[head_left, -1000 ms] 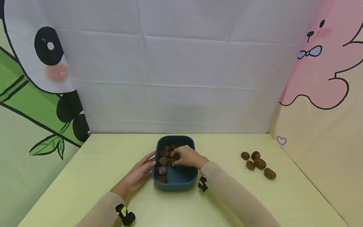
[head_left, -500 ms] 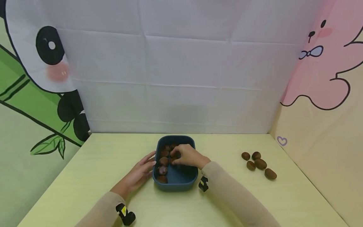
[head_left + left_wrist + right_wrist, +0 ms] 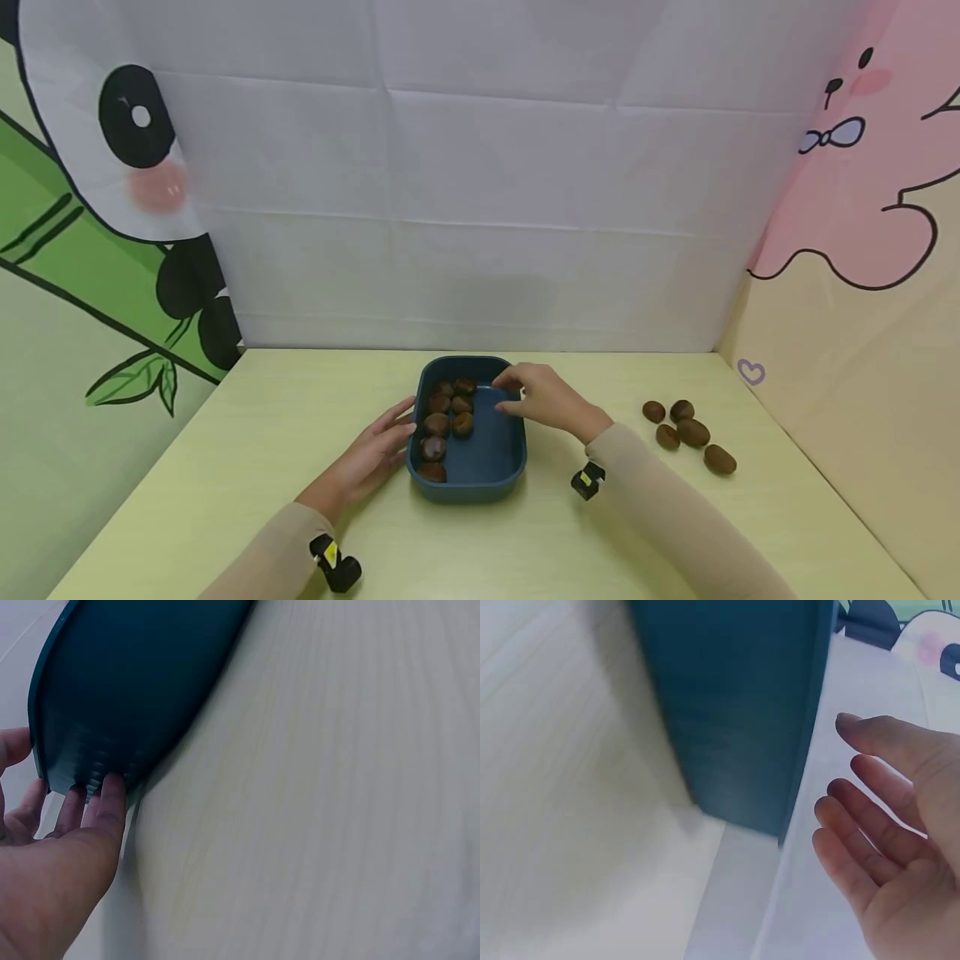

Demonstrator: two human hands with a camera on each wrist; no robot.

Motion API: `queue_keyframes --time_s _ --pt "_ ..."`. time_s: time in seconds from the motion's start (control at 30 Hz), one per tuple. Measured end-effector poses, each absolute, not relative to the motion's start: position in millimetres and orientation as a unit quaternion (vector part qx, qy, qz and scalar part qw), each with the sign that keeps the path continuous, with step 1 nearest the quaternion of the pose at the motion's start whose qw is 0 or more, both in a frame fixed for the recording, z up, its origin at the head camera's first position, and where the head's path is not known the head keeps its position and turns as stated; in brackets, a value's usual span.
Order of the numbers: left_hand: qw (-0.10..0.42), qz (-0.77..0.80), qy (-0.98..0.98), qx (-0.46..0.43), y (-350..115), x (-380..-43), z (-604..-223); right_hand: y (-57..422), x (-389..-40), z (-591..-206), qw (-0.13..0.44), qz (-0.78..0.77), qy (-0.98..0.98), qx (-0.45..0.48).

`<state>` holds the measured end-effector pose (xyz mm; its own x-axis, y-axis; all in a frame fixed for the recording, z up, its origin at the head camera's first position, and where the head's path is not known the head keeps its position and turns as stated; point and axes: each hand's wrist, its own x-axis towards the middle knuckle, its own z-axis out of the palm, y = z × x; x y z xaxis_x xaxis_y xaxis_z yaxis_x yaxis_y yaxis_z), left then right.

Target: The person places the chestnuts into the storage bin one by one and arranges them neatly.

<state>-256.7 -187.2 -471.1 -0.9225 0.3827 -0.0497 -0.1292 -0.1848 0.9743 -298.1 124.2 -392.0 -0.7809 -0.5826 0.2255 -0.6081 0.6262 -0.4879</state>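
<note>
A dark blue rectangular box (image 3: 468, 492) stands on the table, with several brown chestnuts (image 3: 437, 425) along its left side in two columns, the left one longer. My left hand (image 3: 367, 458) rests its fingertips against the box's left wall; in the left wrist view the fingers (image 3: 112, 799) lie straight along that wall. Over the box's right rim hovers my right hand (image 3: 551, 400), thumb and fingers apart, nothing between them. The right wrist view shows this hand (image 3: 900, 832) loosely bent beside the box wall (image 3: 735, 712).
Several more chestnuts (image 3: 692, 432) lie loose on the pale yellow table (image 3: 600, 550) to the right. A white cloth backdrop (image 3: 480, 183) rises behind the table, with cartoon-printed panels (image 3: 847, 208) at both sides.
My right hand has let go of a chestnut, now lying in the box's second column, and has lifted right to the rim. The left hand stays at the wall.
</note>
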Motion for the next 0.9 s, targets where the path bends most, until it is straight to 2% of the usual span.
queue_keyframes --time_s 0.27,0.57,0.9 --pt "0.174 0.762 0.614 0.108 -187 -257 -471 182 -289 -395 0.054 0.267 -0.917 0.293" --pt "0.176 0.763 0.614 0.097 -186 -259 -472 250 -273 -407 0.055 0.277 -0.934 0.218" --pt "0.172 0.767 0.610 0.100 -189 -259 -474 304 -248 -418 0.086 0.264 -0.948 0.153"
